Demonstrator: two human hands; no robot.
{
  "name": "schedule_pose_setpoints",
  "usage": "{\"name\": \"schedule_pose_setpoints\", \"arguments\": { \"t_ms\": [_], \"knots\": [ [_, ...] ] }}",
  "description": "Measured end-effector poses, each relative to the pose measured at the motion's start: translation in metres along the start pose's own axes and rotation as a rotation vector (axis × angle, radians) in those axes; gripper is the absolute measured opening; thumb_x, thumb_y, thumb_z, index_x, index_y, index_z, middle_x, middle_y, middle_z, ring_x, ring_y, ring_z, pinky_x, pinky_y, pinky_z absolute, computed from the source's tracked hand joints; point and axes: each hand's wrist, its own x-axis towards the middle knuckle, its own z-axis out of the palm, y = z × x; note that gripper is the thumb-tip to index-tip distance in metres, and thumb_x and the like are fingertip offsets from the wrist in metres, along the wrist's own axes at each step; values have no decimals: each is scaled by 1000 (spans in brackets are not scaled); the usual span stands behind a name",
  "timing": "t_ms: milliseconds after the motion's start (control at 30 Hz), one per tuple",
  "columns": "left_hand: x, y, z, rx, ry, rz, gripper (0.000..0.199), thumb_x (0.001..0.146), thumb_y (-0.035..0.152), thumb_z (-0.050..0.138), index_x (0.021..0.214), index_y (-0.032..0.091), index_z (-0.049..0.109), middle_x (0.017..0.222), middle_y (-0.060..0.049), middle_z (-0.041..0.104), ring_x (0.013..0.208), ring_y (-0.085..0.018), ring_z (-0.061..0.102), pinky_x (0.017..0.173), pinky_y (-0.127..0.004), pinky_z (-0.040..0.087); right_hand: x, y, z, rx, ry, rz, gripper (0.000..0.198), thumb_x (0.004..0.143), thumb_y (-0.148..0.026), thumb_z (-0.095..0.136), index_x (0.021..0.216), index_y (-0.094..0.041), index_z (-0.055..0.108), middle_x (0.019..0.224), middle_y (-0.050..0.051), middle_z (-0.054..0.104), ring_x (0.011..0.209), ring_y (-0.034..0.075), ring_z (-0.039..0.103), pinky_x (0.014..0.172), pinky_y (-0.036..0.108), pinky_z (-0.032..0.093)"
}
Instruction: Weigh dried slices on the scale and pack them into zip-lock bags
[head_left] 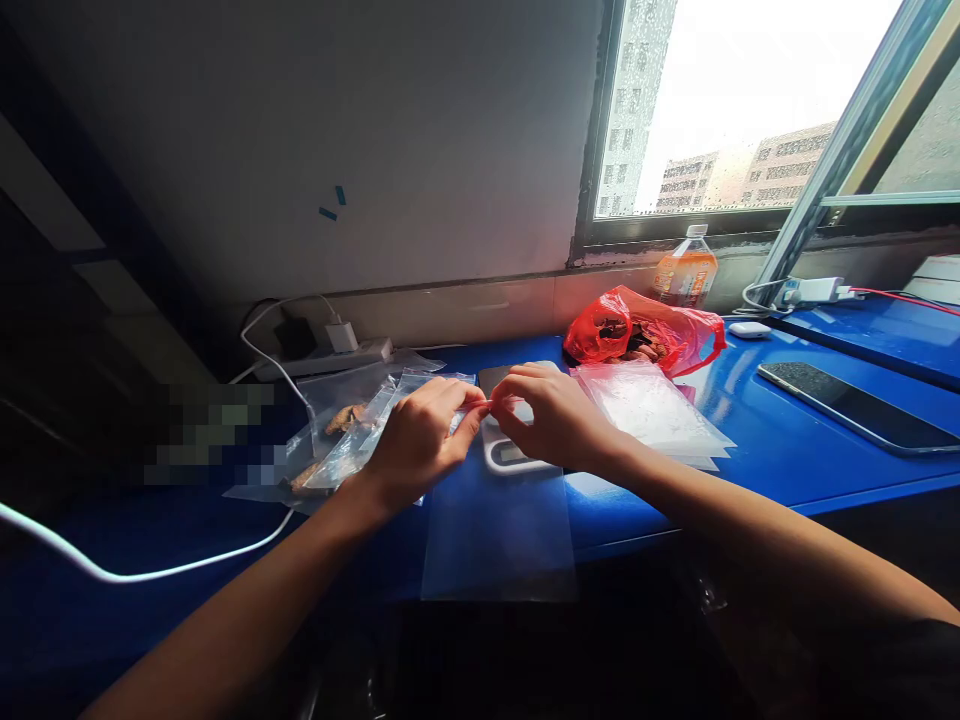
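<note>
My left hand (431,435) and my right hand (551,415) meet over the middle of the blue table, each pinching the reddish top edge of a clear zip bag (499,540). The bag hangs down flat below my fingers, past the table's front edge, and nothing shows inside it. Behind it sits a white digital scale (517,458), partly covered by my right hand. To the left lie several clear bags (360,430), some with brown dried pieces (345,419) in them. On the right is a stack of flat clear bags (652,410).
A red plastic bag (637,335) of brown dried pieces stands open at the back, before an orange drink bottle (686,268). A phone (859,405) and a white earphone case (748,330) lie right. A power strip (330,360) and white cable (150,576) are left.
</note>
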Motion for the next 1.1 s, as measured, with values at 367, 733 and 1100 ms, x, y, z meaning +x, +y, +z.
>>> {"name": "schedule_pose_setpoints", "arguments": {
  "t_ms": [367, 733, 1100],
  "knots": [
    [4, 5, -7, -85, -12, -183, 18, 85, 31, 57, 84, 17, 68, 84, -5, 71, 76, -20, 65, 67, -30, 48, 3, 0, -4, 24, 53, 104, 7, 78, -21, 61, 76, -18, 67, 79, 3, 67, 71, 15, 59, 65, 27, 39],
    [8, -11, -23, -147, -144, -313, 22, 85, 35, 54, 80, 17, 66, 71, -1, 69, 52, -11, 54, 46, -21, 38, 11, 25, -19, 253, 50, 219, 11, 71, -11, 58, 74, -15, 68, 75, 3, 71, 71, 14, 62, 66, 27, 45],
    [5, -3, -13, -227, -118, -227, 22, 86, 34, 53, 77, 17, 63, 69, -1, 64, 61, -13, 57, 50, -22, 41, 12, 15, -13, 416, -61, 141, 11, 80, -21, 61, 82, -15, 69, 81, 5, 73, 76, 14, 67, 71, 27, 50]
  ]
}}
